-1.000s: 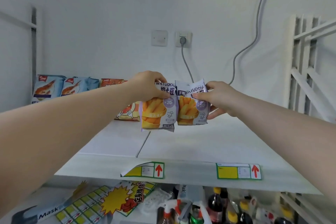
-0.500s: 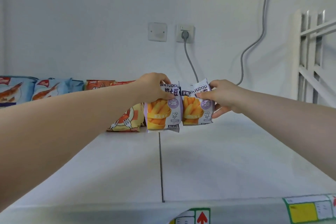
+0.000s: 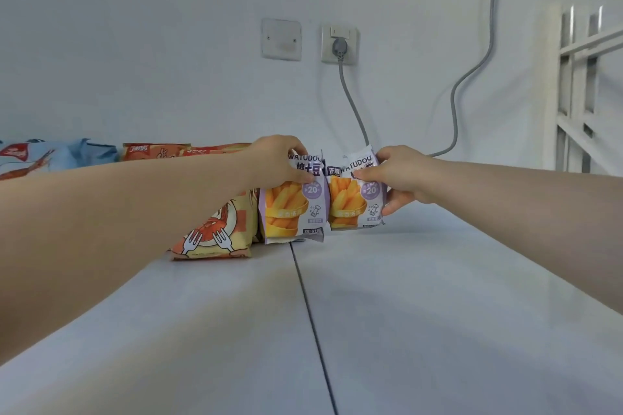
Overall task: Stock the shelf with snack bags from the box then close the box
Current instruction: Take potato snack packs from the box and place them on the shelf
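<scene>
Purple-and-white fries bags, two, upright side by side on white shelf (image 3: 421,296). Left bag (image 3: 291,209) pinched at top by left hand (image 3: 276,162); right bag (image 3: 355,202) gripped at upper right edge by right hand (image 3: 399,178). Yellow crab-print bag (image 3: 219,232) just left.

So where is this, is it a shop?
Probably a small shop or stockroom. A white shelf holds snack bags in a row: blue shrimp bags, a yellow bag, and two matching fries bags, one in each hand. No price tags show now.
</scene>
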